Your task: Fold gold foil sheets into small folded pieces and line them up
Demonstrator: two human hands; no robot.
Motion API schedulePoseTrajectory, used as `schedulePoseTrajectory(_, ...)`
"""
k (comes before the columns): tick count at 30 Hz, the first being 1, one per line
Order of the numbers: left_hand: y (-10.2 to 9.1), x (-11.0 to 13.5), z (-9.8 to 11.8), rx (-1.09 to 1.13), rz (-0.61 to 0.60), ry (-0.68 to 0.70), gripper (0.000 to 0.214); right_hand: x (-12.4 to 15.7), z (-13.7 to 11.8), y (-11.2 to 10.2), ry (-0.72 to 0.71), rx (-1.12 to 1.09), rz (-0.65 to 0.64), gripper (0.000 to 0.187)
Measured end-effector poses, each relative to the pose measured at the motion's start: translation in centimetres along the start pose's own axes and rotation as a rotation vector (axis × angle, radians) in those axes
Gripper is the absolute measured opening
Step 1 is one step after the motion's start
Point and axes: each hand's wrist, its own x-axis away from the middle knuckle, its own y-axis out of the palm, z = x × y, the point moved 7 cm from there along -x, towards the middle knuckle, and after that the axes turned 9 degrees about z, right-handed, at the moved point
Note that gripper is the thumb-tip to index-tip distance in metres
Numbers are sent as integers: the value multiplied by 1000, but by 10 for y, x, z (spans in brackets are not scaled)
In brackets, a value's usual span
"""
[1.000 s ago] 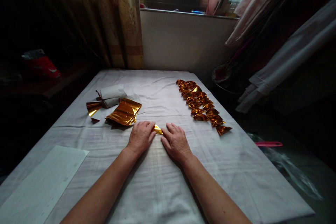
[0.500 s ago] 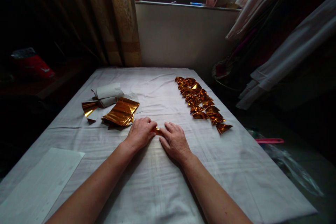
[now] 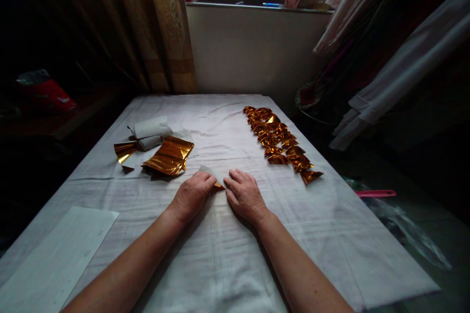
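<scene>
A small sheet of gold foil paper, partly folded, lies on the cloth between my hands. A pale pointed flap sticks up behind it, and its orange-gold edge narrows to a tip on the right. My left hand is closed on the sheet, fingers and thumb pinching its left part, which they hide. Beside the tip, my right hand rests palm down with fingers stretched out and thumb a little apart; it seems to hold nothing. Left of them sits a stack of gold foil sheets. Folded gold foil pieces stand in rows at the right.
The table wears a white cloth. A crumpled pale paper bundle and a loose gold strip lie behind the stack. White paper covers the near left. Clothes hang at the right; a curtain hangs behind.
The foil between my hands has turned so that a pale flap now shows behind it. My left hand has shifted slightly down and left; the right hand is slightly lower.
</scene>
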Motion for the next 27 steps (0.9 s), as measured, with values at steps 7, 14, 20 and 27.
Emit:
schedulePoseTrajectory(7,7,11,-19,121,20,94,23,-1,7,0,-50,-60,20,39)
schedulePoseTrajectory(14,0,8,-20,244,55,148,20,-4,7,-2,-82,-139,52,44)
schedulePoseTrajectory(20,4,2,-21,207,55,136,13,-11,7,1,-133,-271,153,31)
schedulePoseTrajectory(27,7,-4,-16,100,119,-7,15,-11,-2,-3,-198,-198,211,7)
